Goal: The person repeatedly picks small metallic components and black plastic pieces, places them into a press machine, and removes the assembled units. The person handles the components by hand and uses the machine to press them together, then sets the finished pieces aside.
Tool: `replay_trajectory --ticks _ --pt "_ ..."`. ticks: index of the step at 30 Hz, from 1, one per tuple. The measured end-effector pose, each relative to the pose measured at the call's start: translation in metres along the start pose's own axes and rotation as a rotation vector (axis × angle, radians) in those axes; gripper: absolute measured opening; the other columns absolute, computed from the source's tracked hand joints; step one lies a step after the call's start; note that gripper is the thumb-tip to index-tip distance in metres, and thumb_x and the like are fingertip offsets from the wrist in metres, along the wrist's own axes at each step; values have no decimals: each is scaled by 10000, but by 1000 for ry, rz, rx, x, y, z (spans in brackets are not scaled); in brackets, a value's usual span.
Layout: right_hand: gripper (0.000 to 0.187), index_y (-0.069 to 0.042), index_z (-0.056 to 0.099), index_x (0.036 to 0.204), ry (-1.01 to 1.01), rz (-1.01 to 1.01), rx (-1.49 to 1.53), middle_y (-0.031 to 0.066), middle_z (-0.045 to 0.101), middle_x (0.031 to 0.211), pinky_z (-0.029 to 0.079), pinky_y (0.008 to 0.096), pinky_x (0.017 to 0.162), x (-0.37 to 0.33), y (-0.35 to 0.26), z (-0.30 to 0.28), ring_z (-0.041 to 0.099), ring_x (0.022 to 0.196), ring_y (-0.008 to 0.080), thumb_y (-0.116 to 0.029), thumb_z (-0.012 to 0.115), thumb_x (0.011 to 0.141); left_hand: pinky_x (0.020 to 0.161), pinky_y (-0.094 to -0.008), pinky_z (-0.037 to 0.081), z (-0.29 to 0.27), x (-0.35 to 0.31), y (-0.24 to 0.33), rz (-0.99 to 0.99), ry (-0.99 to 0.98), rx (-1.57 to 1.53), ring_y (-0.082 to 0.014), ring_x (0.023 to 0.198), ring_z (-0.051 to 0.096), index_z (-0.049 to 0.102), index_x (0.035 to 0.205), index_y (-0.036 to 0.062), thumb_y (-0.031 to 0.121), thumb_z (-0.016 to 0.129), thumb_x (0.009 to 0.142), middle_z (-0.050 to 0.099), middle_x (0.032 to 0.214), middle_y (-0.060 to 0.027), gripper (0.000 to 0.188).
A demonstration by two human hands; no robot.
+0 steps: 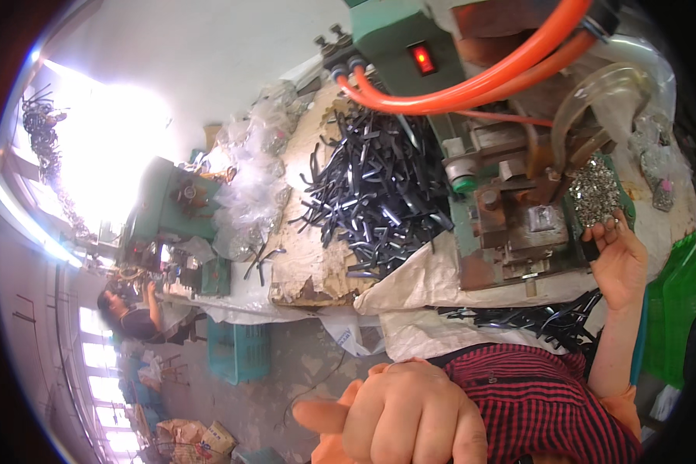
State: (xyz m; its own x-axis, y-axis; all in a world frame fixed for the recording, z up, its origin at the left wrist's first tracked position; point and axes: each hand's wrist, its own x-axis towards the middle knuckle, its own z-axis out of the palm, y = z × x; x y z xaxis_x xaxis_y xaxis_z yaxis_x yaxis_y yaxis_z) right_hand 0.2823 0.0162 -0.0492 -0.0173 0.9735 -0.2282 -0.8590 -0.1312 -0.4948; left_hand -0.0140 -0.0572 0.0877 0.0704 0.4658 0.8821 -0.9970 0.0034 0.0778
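My left hand [414, 414] is close in front at the lower edge, its fingers curled in and the thumb pointing left. Its palm side is hidden, so whether anything lies inside does not show. At the right, my right hand [620, 259] has bent fingers at the near edge of a heap of small shiny metal parts [594, 192]. Something dark shows by its fingers, too small to name. Left of this hand stands a green bench machine with a worn metal fixture [545, 219]. A big pile of black curved strips [383, 185] lies left of the machine.
Orange hoses [472, 100] arch over the machine, below a lit red switch [422, 59]. More black strips [549, 319] lie on cloth by my lap. Clear plastic bags [255, 166] sit at the far left. A green crate [670, 309] stands right; another person [135, 319] works leftward.
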Motion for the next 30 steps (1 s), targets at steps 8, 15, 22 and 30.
replay_trajectory --ticks 8,15,22,30 --pt "236 -76 646 1179 -16 -5 -95 47 697 1022 498 439 1007 2 -2 -26 632 1039 229 -106 698 951 875 -390 617 1 -12 7 317 -217 620 -148 529 549 516 570 160 388 316 1136 555 601 -5 642" --pt "222 -62 643 1176 -12 -18 -110 49 694 1024 493 443 1009 -1 -1 -25 631 1037 228 -106 683 962 814 -365 620 1 -1 0 385 -158 659 -179 547 608 569 567 130 347 370 1129 560 572 -10 634" --pt "226 -51 631 1191 -24 -6 -113 56 685 1023 489 444 1014 0 0 -28 629 1041 231 -97 663 972 755 -350 607 9 -12 -7 480 -80 643 -199 547 620 580 587 104 307 424 1118 569 563 -17 589" --pt "218 -47 640 1172 24 -10 -98 63 685 1015 485 431 1013 1 -8 -34 623 1044 241 -102 670 963 697 -305 448 -28 -9 -7 404 279 611 -100 433 373 344 479 208 426 263 1146 454 462 19 706"
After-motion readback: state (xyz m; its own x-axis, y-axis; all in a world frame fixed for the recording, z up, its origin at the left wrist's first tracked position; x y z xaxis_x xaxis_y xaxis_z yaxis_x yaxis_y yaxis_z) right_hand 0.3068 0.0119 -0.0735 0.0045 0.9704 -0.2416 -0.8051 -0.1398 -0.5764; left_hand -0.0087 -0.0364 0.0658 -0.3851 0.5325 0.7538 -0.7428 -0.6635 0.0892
